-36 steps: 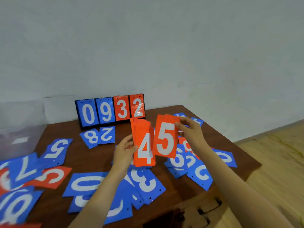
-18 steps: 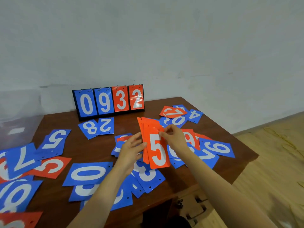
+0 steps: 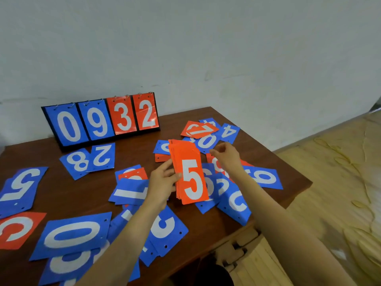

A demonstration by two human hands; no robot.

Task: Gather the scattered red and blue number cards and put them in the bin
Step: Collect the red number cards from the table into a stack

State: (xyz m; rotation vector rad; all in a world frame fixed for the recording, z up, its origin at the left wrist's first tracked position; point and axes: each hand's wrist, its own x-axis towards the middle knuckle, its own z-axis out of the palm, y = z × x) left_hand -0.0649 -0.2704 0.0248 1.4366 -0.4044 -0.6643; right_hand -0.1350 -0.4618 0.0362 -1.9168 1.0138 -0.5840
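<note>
- Left grip (image 3: 162, 182) grasped the red stack (image 3: 191, 182), 5 on top, above the counter (image 3: 134, 153), nearer its right edge.
- Right grip (image 3: 226, 157) hung released, beside the stack.
- Blue cards (image 3: 72, 238) lay scattered.

One wide-angle camera, worn on the person's head, looks forward and down from close above the near edge of the dark brown wooden table (image 3: 68, 195), facing the pale grey plastered wall (image 3: 185, 48) behind it (the light wooden plank floor (image 3: 329, 182) shows at right).
</note>
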